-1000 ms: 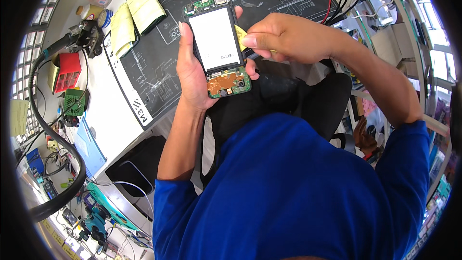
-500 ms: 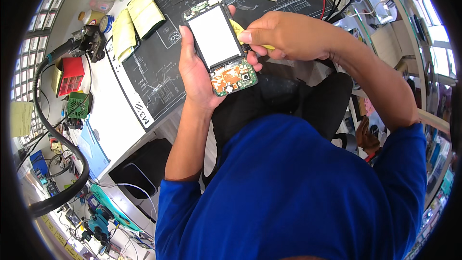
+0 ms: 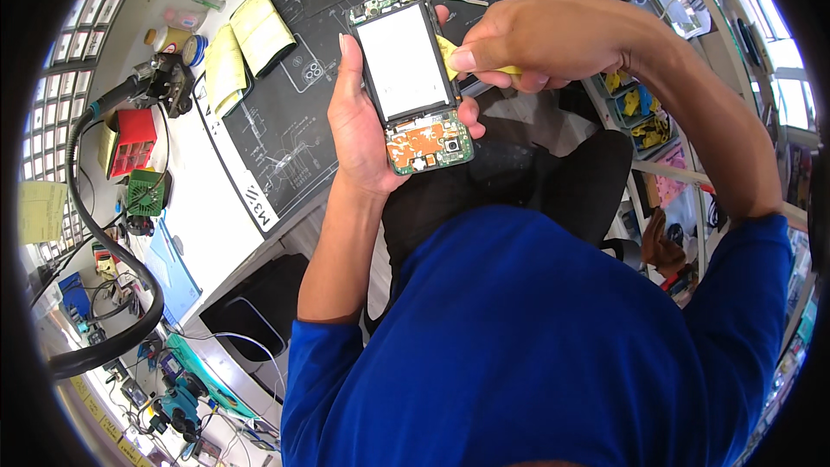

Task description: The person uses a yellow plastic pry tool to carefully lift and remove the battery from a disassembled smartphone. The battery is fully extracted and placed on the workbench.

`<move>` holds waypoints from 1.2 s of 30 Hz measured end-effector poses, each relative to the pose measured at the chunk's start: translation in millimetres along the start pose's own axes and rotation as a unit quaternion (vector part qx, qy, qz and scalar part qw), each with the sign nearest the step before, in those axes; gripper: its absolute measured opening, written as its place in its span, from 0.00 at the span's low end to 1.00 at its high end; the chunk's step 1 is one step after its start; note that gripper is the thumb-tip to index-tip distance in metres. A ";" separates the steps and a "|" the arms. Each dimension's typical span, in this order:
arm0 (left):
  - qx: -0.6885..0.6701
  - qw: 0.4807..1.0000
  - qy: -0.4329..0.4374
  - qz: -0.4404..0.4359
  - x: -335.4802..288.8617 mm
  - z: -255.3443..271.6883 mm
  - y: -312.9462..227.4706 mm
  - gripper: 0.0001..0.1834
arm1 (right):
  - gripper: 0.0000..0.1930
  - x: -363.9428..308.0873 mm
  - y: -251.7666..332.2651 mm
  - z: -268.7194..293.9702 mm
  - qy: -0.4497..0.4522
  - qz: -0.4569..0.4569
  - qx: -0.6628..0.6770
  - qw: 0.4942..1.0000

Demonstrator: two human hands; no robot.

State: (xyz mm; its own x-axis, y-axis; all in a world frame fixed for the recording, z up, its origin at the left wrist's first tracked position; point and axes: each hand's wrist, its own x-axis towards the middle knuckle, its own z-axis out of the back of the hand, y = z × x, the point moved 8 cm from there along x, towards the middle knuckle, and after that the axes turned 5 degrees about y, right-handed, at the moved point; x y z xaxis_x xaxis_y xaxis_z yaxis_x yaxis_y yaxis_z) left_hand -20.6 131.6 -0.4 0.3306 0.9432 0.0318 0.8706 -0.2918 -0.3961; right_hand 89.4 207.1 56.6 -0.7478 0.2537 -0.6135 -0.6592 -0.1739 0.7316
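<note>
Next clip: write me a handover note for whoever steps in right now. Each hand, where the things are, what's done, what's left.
Left hand: cradles the opened phone from behind, above the lap, white battery face up.
Right hand: pinches a yellow pry tool against the phone's right edge, beside the battery.
Done: back cover is off, green and orange circuit boards exposed at both ends.
Left: battery still seated in the frame.
Nearby: dark work mat on the bench, yellow cloths, soldering holder.
</note>
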 end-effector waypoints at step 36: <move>0.009 0.990 0.048 -0.133 -21.0 -38.0 -34.9 0.43 | 0.20 -62.7 39.2 -12.0 -0.281 0.077 -0.044 0.955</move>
State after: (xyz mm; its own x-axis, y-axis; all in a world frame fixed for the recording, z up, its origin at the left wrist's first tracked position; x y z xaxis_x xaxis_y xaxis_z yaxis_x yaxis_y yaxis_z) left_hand -44.1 115.9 47.6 0.1232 0.9669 0.2234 0.9251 -0.0304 -0.3786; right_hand 109.5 173.0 120.2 -0.6925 0.6854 -0.2250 -0.5668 -0.3240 0.7574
